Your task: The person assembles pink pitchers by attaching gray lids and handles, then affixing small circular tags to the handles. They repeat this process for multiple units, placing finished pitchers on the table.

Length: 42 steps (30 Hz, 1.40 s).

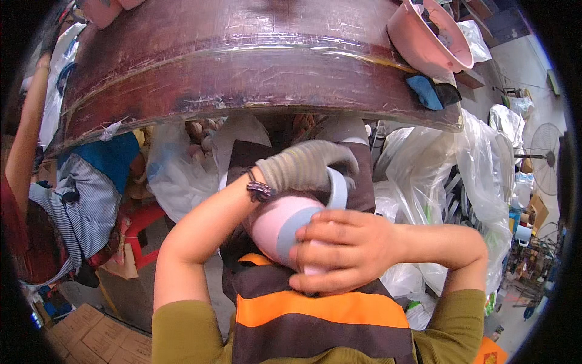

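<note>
A rounded pink jug (276,227) with a grey-blue band and a grey-blue loop handle (338,191) lies tilted over my lap. My bare right hand (345,249) is closed on its side, fingers spread across the band and the pink part. My left hand (306,165), in a striped grey knitted glove, curls over the far end of the handle. Its fingertips are blurred, and a small dark patch shows beneath them. Whatever they pinch is hidden. Under the jug is my dark apron (273,309) with an orange stripe.
A dark red table (242,85) stands ahead, its edge above my knees. On its right are a pink basin (412,45) and a blue cloth (424,92). Clear plastic bags (418,164) flank my legs. A person's arm (29,130) and a red stool (136,233) are left.
</note>
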### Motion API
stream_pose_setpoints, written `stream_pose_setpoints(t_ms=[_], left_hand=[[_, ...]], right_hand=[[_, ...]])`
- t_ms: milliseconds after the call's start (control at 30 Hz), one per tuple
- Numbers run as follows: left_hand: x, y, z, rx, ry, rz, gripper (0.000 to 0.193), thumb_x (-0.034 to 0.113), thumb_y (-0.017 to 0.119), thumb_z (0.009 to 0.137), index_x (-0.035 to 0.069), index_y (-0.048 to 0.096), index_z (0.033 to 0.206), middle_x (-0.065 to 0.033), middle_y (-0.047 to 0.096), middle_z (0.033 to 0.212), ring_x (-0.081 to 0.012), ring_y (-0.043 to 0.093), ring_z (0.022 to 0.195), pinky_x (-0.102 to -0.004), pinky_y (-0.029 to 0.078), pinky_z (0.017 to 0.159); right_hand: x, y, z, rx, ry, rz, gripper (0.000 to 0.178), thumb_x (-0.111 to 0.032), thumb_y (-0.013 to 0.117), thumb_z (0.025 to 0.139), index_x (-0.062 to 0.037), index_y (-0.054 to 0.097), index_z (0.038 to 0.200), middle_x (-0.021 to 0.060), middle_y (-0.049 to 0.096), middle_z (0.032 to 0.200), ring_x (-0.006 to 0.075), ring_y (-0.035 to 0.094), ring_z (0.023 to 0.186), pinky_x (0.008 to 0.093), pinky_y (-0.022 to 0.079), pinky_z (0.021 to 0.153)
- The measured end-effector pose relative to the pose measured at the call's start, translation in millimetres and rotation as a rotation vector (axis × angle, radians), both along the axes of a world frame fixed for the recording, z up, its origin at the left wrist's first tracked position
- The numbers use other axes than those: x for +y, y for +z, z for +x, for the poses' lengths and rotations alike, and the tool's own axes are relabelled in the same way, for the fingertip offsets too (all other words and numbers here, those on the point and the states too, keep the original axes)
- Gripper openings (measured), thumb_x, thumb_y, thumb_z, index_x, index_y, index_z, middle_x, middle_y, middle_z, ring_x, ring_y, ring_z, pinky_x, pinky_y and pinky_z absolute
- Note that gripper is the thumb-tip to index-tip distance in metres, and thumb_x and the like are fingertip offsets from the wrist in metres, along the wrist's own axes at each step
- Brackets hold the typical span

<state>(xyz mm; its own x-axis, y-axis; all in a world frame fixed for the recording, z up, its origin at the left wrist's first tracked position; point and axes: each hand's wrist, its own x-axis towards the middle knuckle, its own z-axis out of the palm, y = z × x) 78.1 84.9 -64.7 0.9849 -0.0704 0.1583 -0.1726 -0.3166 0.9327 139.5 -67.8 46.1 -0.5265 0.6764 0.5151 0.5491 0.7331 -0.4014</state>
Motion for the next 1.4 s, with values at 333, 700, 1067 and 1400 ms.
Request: stream_pose_setpoints(t_ms=[333,700,1067,1400], left_hand=[[25.4,33.5,-72.1,0.39,0.58,0.171,0.025,0.028,0.068,0.081,0.004,0.068,0.087,-0.018,0.065,0.076,-0.0318,0.065,0.074,-0.0402,0.05,0.066],[11.1,48.0,-82.7,0.202,0.424,-0.058,0.034,0.026,0.073,0.074,0.004,0.063,0.098,-0.0083,0.065,0.08,-0.0186,0.062,0.072,-0.0316,0.049,0.065],[-37.1,96.5,-79.3,0.78,-0.039,-0.808,0.037,0.026,0.065,0.087,0.01,0.055,0.119,0.0034,0.056,0.082,-0.0044,0.051,0.064,-0.0199,0.04,0.052],[-45.0,117.8,-82.7,0.482,0.449,-0.641,0.037,0.016,0.063,0.089,0.003,0.054,0.123,0.0016,0.055,0.071,-0.0072,0.049,0.054,-0.0214,0.039,0.047]], right_hand=[[11.6,-53.2,49.6,0.341,-0.435,-0.288,0.049,-0.037,0.066,0.078,-0.0083,0.06,0.118,0.0154,0.058,0.113,0.0364,0.056,0.105,0.0439,0.045,0.092],[-11.8,-37.2,64.6,0.273,-0.49,-0.608,0.074,-0.063,0.056,0.082,-0.0105,0.052,0.133,0.0208,0.041,0.14,0.0362,0.036,0.132,0.0482,0.026,0.108],[-6.6,-41.7,63.3,0.245,-0.537,-0.432,0.056,-0.044,0.055,0.086,-0.0054,0.052,0.126,0.0178,0.054,0.121,0.0363,0.05,0.115,0.0441,0.038,0.099],[50.1,5.1,143.6,0.585,-0.494,-0.629,0.052,-0.041,0.054,0.092,-0.0032,0.052,0.128,0.015,0.051,0.131,0.0262,0.045,0.125,0.0388,0.034,0.106]])
